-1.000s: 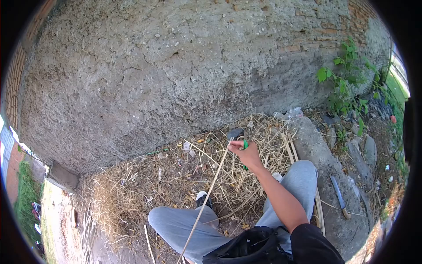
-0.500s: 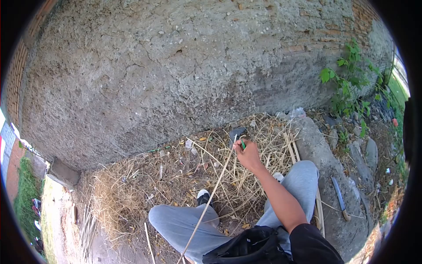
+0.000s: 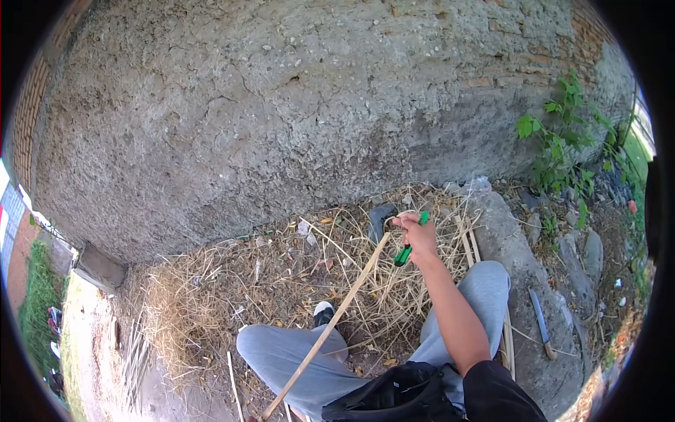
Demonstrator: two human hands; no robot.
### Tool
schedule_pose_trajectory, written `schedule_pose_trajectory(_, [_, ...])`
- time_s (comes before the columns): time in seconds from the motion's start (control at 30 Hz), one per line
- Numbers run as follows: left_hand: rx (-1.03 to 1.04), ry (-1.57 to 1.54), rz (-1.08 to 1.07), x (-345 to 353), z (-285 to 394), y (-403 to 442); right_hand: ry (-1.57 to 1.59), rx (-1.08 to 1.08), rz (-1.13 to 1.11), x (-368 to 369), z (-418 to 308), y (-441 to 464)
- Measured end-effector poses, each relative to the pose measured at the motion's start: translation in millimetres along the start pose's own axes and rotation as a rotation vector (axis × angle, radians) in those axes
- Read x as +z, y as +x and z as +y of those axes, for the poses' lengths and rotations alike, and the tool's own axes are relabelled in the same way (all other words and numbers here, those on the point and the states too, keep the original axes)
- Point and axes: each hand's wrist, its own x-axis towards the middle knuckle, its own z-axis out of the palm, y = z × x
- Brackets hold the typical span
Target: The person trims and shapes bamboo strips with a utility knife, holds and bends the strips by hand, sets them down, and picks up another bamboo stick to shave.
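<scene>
From the head view, a green tool is grasped in the right hand, beside the upper end of a pale strip slanting across the left leg; the barely visible left hand's grip cannot be told.

Soft, shaded daylight covers the wall; sunlit ground at the left glares nearly white. Fisheye distortion bends the edges within black corners.
</scene>
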Motion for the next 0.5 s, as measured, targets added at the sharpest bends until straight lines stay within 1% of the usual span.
schedule_pose_trajectory(0.03, [-0.004,0.039,0.048,-7,1,12,0.014,0.058,-0.002,-3,-3,0])
schedule_pose_trajectory(0.07, [-0.034,0.014,0.034,-15,2,26,-0.105,0.112,-0.075,-10,-7,-1])
schedule_pose_trajectory(0.1, [-0.064,-0.013,0.021,-21,3,41,-0.114,0.107,-0.090,-8,-9,-7])
schedule_pose_trajectory(0.17, [0.082,0.030,0.270,-27,3,76,-0.514,-0.152,-0.141,-5,-11,-20])
schedule_pose_trajectory(0.2, [0.105,0.051,0.284,-34,10,91,-0.565,-0.250,-0.116,-8,-11,-18])
schedule_pose_trajectory(0.23, [0.128,0.073,0.296,-49,21,107,-0.573,-0.255,-0.129,-3,-21,-24])
schedule_pose_trajectory(0.3, [0.183,0.052,0.421,-60,36,145,-0.598,-0.287,-0.088,11,-54,-44])
schedule_pose_trajectory(0.33, [0.206,0.014,0.444,-69,46,164,-0.589,-0.407,-0.147,18,-58,-47])
schedule_pose_trajectory(0.37, [0.234,-0.026,0.467,-77,58,182,-0.598,-0.423,-0.149,27,-62,-51])
schedule_pose_trajectory(0.43, [0.329,-0.165,0.537,-89,83,216,-0.419,-0.285,-0.234,43,-71,-56])
schedule_pose_trajectory(0.47, [0.338,-0.175,0.545,-95,97,232,-0.365,-0.172,-0.242,45,-73,-53])
schedule_pose_trajectory(0.5, [0.404,-0.205,0.561,-101,110,248,-0.367,-0.186,-0.237,42,-72,-44])
